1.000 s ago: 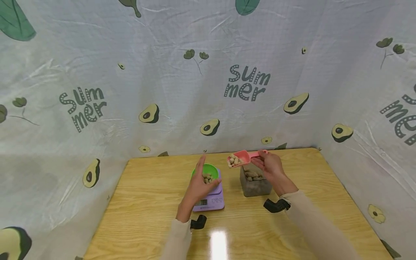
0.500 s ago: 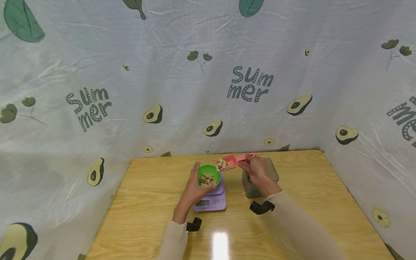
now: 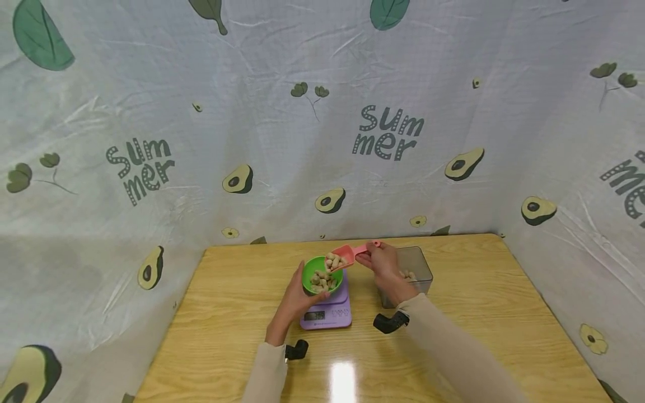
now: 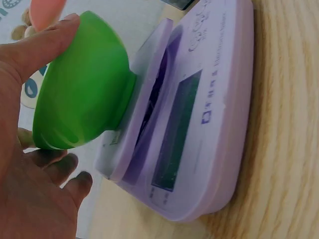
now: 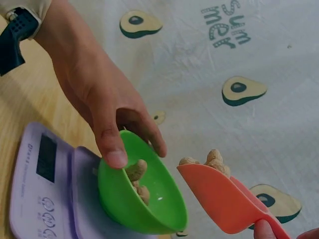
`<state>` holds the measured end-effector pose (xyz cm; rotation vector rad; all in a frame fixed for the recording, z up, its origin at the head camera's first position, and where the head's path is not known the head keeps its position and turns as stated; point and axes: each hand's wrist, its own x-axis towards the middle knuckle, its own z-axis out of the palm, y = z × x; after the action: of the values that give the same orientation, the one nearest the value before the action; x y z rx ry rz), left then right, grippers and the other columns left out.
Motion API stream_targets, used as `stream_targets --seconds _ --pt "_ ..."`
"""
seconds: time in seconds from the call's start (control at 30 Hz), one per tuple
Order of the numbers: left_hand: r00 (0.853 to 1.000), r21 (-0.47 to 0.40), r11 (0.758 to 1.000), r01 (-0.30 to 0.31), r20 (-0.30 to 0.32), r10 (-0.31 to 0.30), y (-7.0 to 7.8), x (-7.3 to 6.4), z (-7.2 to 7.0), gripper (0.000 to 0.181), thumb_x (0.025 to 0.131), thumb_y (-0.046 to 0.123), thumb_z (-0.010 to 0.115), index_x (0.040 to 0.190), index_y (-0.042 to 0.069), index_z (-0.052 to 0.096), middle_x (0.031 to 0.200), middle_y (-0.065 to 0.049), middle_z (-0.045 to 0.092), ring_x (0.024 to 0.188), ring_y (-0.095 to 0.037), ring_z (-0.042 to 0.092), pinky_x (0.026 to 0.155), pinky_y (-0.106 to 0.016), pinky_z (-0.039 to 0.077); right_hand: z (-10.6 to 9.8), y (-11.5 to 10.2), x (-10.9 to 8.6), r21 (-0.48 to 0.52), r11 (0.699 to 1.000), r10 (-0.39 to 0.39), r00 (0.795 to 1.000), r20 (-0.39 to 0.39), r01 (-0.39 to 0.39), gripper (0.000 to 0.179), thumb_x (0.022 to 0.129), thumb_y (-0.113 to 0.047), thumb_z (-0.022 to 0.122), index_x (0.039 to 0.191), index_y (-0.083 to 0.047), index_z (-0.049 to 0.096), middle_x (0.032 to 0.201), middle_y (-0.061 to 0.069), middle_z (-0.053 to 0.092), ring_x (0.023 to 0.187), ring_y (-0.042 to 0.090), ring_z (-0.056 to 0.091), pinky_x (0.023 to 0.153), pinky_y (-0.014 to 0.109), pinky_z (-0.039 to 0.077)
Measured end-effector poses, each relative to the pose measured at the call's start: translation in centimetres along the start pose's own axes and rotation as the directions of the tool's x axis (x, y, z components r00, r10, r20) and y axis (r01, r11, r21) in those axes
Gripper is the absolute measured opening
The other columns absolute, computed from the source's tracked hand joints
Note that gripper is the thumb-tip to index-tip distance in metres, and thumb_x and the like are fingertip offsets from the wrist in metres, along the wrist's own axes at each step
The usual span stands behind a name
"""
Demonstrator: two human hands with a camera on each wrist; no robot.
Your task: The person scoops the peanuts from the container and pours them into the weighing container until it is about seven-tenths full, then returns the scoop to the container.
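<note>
A green bowl (image 3: 308, 273) with several peanuts (image 3: 322, 281) inside sits on a purple kitchen scale (image 3: 332, 323). My left hand (image 3: 292, 301) holds the bowl from its left side; in the right wrist view its thumb lies over the rim, fingers round the outside. A pink scoop (image 3: 347, 253) loaded with peanuts (image 5: 215, 162) is held by its handle in my right hand (image 3: 385, 267). The scoop's front edge is above the bowl's right rim, and its peanuts are still in it.
Right of the scale stands a grey see-through container (image 3: 415, 260) with more peanuts, partly hidden by my right hand and wrist. Everything rests on a wooden table (image 3: 242, 291). A printed cloth (image 3: 272, 140) hangs behind and along the sides.
My right hand has carried the loaded scoop left, from above the container to the bowl's rim. My left hand has closed in on the bowl and now holds it.
</note>
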<state>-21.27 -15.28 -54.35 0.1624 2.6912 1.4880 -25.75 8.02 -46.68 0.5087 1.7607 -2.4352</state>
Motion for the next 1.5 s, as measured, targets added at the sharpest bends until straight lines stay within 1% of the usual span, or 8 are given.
stream_targets --seconds 0.37,0.53,0.67,0.8,0.93,1.0,1.23,1.5 --pt "1.0 -0.02 1.0 -0.003 -0.001 0.003 -0.8 0.2 0.4 0.118 0.076 0.046 0.083 0.158 0.002 0.011 0.16 -0.023 0.025 0.145 -0.041 0.031 0.116 -0.058 0.029 2.1 1.6 0.1 -0.139 0.984 -0.112 0.994 -0.005 0.11 0.031 0.103 -0.011 0.048 0.125 0.011 0.053 0.081 0.016 0.067 0.066 0.013 0.069 0.07 0.028 0.06" --pt "1.0 -0.017 1.0 -0.004 -0.002 0.004 -0.7 0.3 0.4 0.118 0.075 0.047 0.083 0.158 0.002 0.011 0.159 -0.024 0.026 0.145 -0.042 0.032 0.115 -0.058 0.03 2.3 2.2 -0.3 -0.351 0.901 -0.246 0.967 0.066 0.253 0.027 0.103 -0.019 0.051 0.119 0.001 0.06 0.104 0.025 0.071 0.082 0.022 0.075 0.077 0.034 0.06" --pt "1.0 -0.019 1.0 -0.01 0.002 0.01 -0.6 0.3 0.4 0.119 0.074 0.048 0.083 0.158 0.002 0.011 0.159 -0.024 0.026 0.144 -0.042 0.032 0.115 -0.058 0.03 2.1 2.5 -0.7 -0.503 0.748 -0.397 0.899 0.183 0.433 0.024 0.103 -0.029 0.052 0.112 -0.009 0.063 0.099 0.013 0.074 0.085 0.019 0.074 0.074 0.03 0.06" --pt "1.0 -0.02 1.0 -0.013 0.003 0.013 -0.5 0.3 0.3 0.121 0.074 0.049 0.083 0.158 0.002 0.01 0.158 -0.025 0.027 0.144 -0.042 0.032 0.115 -0.058 0.03 1.9 2.3 -1.1 -0.489 0.611 -0.572 0.774 0.27 0.622 0.022 0.102 -0.025 0.053 0.107 -0.006 0.064 0.095 0.011 0.074 0.084 0.02 0.073 0.071 0.026 0.059" --pt "1.0 -0.016 1.0 0.0 0.006 0.0 -0.3 0.2 0.4 0.123 0.074 0.05 0.083 0.158 0.004 0.007 0.161 -0.024 0.02 0.146 -0.043 0.027 0.116 -0.059 0.028 1.2 1.7 -1.3 -0.399 0.577 -0.672 0.692 0.264 0.712 0.022 0.102 -0.019 0.055 0.105 0.002 0.064 0.095 0.019 0.073 0.084 0.028 0.074 0.07 0.027 0.06" --pt "1.0 -0.013 1.0 0.011 0.003 -0.011 -0.2 0.0 0.3 0.125 0.073 0.049 0.084 0.159 0.006 0.003 0.163 -0.022 0.013 0.149 -0.043 0.02 0.118 -0.058 0.024 0.5 1.3 -1.4 -0.362 0.617 -0.671 0.708 0.22 0.699 0.024 0.101 -0.018 0.055 0.104 0.004 0.063 0.094 0.022 0.072 0.084 0.028 0.075 0.07 0.027 0.06" --pt "0.989 -0.002 0.997 -0.079 -0.122 0.078 1.5 -0.6 -0.2 0.119 0.079 0.041 0.081 0.159 0.012 -0.001 0.167 -0.011 -0.001 0.153 -0.038 0.007 0.12 -0.058 0.017 -2.9 -0.7 -1.8 -0.121 0.914 -0.386 0.922 0.046 0.388 0.021 0.104 -0.016 0.048 0.107 0.004 0.054 0.086 0.006 0.07 0.075 0.007 0.071 0.076 0.024 0.059" --pt "0.956 -0.073 0.972 -0.222 -0.21 0.203 5.6 -1.3 -0.2 0.106 0.083 0.029 0.078 0.16 0.016 0.007 0.167 -0.005 0.006 0.153 -0.035 0.01 0.118 -0.063 0.018 -7.5 -3.7 -2.9 -0.037 0.97 -0.239 0.97 0.051 0.241 0.021 0.104 -0.015 0.048 0.116 0.002 0.052 0.088 -0.003 0.067 0.083 0.005 0.071 0.086 0.025 0.056"
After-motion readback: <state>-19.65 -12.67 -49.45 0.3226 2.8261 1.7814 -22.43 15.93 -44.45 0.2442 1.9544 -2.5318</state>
